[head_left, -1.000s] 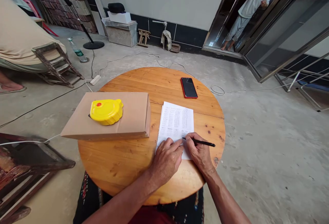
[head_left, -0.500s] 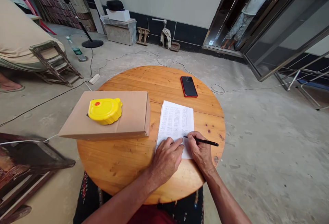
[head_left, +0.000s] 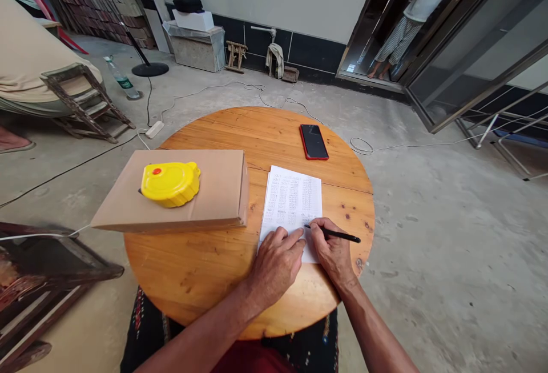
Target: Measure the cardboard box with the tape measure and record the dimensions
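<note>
A black pen (head_left: 342,235) is pinched in my right hand (head_left: 332,252), its tip down on the lower right part of a white sheet of paper (head_left: 291,196). Columns of small handwriting cover the upper part of the sheet, and another sheet's edge shows beneath it at the left. My left hand (head_left: 279,261) lies over the paper's lower left, its fingers stretched out and resting on it. The left fingertips are close to the pen tip.
On the round wooden table (head_left: 201,281) a cardboard box (head_left: 218,184) at the left bears a yellow tape-measure-shaped case (head_left: 171,183). A red-edged phone (head_left: 314,142) lies at the back right. Beyond are a cable, a water bottle (head_left: 123,80) and a person (head_left: 422,13) in the doorway.
The view has shifted very slightly. Both hands keep their places on the paper, with the pen still in my right hand, its rear end a touch further left.
</note>
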The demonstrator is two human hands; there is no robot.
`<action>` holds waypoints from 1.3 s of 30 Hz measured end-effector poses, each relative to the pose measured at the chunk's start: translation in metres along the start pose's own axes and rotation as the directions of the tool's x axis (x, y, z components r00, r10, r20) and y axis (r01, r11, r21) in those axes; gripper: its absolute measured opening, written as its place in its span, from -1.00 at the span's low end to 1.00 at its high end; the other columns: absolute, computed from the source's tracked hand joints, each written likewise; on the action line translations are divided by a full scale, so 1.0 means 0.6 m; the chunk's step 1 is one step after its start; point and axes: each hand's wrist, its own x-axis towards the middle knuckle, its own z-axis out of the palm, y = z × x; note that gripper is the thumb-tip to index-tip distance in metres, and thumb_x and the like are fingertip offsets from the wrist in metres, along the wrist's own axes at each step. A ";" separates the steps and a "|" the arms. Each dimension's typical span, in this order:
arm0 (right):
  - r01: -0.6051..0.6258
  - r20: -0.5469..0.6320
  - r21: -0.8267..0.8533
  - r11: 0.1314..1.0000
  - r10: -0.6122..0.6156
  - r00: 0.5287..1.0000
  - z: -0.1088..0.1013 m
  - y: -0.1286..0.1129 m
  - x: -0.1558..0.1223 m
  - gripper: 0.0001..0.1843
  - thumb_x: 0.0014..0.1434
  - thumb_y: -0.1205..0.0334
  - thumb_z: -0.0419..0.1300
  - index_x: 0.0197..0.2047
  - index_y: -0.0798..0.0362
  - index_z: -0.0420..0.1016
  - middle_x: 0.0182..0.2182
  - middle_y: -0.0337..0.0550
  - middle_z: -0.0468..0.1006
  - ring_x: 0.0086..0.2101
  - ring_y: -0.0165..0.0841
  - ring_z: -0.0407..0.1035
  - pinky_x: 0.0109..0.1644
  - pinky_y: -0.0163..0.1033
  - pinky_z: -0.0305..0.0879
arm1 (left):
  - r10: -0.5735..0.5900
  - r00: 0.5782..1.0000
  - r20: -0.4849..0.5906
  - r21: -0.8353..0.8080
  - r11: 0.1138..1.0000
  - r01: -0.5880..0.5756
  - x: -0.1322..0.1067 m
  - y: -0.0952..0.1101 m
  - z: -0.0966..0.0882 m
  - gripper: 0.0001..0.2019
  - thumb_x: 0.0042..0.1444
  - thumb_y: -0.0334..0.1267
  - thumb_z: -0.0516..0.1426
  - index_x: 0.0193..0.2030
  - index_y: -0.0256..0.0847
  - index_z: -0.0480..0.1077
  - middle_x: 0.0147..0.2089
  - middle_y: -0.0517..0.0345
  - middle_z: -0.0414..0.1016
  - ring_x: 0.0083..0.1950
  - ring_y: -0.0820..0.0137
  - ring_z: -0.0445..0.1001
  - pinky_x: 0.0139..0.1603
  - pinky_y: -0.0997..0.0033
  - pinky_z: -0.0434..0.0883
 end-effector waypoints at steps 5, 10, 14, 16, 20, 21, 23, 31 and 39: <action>0.010 0.002 -0.016 1.000 -0.010 1.000 -0.001 0.000 0.002 -0.77 0.26 0.18 0.07 -0.38 0.06 0.44 -0.52 -0.25 0.43 -0.50 -0.39 0.29 -0.40 -0.30 0.23 | -0.002 1.000 0.001 0.003 1.000 0.002 0.000 0.000 0.000 -0.78 0.23 -0.42 0.07 -0.05 -0.13 0.45 0.18 0.22 0.47 -0.09 0.24 0.33 -0.06 0.16 0.39; 0.016 0.004 0.007 1.000 -0.016 1.000 -0.002 0.001 0.002 -0.78 0.25 0.20 0.08 -0.39 0.06 0.43 -0.53 -0.27 0.43 -0.50 -0.40 0.29 -0.41 -0.31 0.23 | 0.001 1.000 -0.012 0.001 1.000 -0.001 0.001 -0.001 0.002 -0.79 0.24 -0.41 0.07 -0.05 -0.13 0.44 0.18 0.24 0.47 -0.09 0.25 0.33 -0.07 0.15 0.40; 0.008 -0.006 0.027 1.000 -0.008 1.000 -0.001 0.002 0.001 -0.77 0.26 0.19 0.08 -0.40 0.05 0.43 -0.54 -0.28 0.41 -0.52 -0.41 0.27 -0.42 -0.31 0.22 | 0.009 1.000 -0.015 0.003 1.000 -0.009 0.000 -0.001 0.001 -0.79 0.23 -0.42 0.08 -0.05 -0.14 0.45 0.18 0.19 0.47 -0.09 0.24 0.34 -0.06 0.15 0.40; 0.014 -0.004 0.025 1.000 -0.014 1.000 0.000 0.002 0.001 -0.77 0.26 0.19 0.08 -0.40 0.05 0.43 -0.53 -0.27 0.42 -0.51 -0.40 0.28 -0.40 -0.31 0.23 | 0.008 1.000 -0.013 0.006 1.000 -0.008 0.000 -0.001 0.000 -0.79 0.23 -0.42 0.08 -0.05 -0.14 0.45 0.16 0.18 0.48 -0.09 0.24 0.34 -0.07 0.15 0.40; 0.023 0.001 0.003 1.000 -0.023 1.000 0.001 0.000 0.002 -0.78 0.25 0.20 0.08 -0.39 0.05 0.44 -0.51 -0.25 0.44 -0.49 -0.39 0.30 -0.38 -0.29 0.25 | 0.005 1.000 -0.011 0.012 1.000 -0.005 0.000 0.000 -0.001 -0.79 0.22 -0.41 0.09 -0.05 -0.13 0.45 0.14 0.15 0.49 -0.10 0.24 0.34 -0.07 0.15 0.41; 0.023 0.000 -0.004 1.000 -0.023 1.000 0.000 0.000 0.001 -0.78 0.25 0.20 0.08 -0.39 0.05 0.44 -0.52 -0.25 0.44 -0.50 -0.39 0.30 -0.39 -0.29 0.24 | 0.006 1.000 -0.013 0.013 1.000 -0.006 0.000 -0.001 0.000 -0.79 0.22 -0.41 0.10 -0.05 -0.13 0.45 0.14 0.15 0.49 -0.10 0.25 0.34 -0.08 0.15 0.41; 0.016 -0.010 -0.004 1.000 -0.016 1.000 -0.001 0.001 0.000 -0.79 0.24 0.20 0.08 -0.40 0.05 0.44 -0.53 -0.26 0.43 -0.51 -0.39 0.28 -0.41 -0.29 0.22 | 0.010 1.000 -0.015 0.015 1.000 -0.010 0.000 -0.001 0.001 -0.79 0.22 -0.41 0.09 -0.05 -0.13 0.45 0.15 0.14 0.48 -0.09 0.25 0.34 -0.08 0.16 0.41; -0.082 -0.042 0.125 0.989 0.088 0.995 -0.002 0.002 0.001 -0.78 0.23 0.16 0.09 -0.41 0.04 0.40 -0.61 -0.34 0.29 -0.58 -0.43 0.15 -0.50 -0.31 0.12 | 0.045 0.999 0.028 0.045 0.998 -0.047 0.000 -0.002 0.001 -0.75 0.23 -0.44 0.06 0.00 -0.15 0.42 0.19 0.17 0.45 -0.09 0.25 0.34 -0.08 0.16 0.41; -0.096 -0.047 0.146 0.985 0.103 0.994 -0.004 0.005 -0.001 -0.78 0.23 0.12 0.11 -0.38 0.04 0.43 -0.61 -0.32 0.32 -0.59 -0.43 0.16 -0.51 -0.31 0.14 | 0.040 0.998 0.052 0.050 0.998 -0.043 0.002 0.000 -0.002 -0.71 0.20 -0.46 0.08 0.03 -0.13 0.39 0.20 0.14 0.43 -0.09 0.25 0.34 -0.08 0.16 0.41</action>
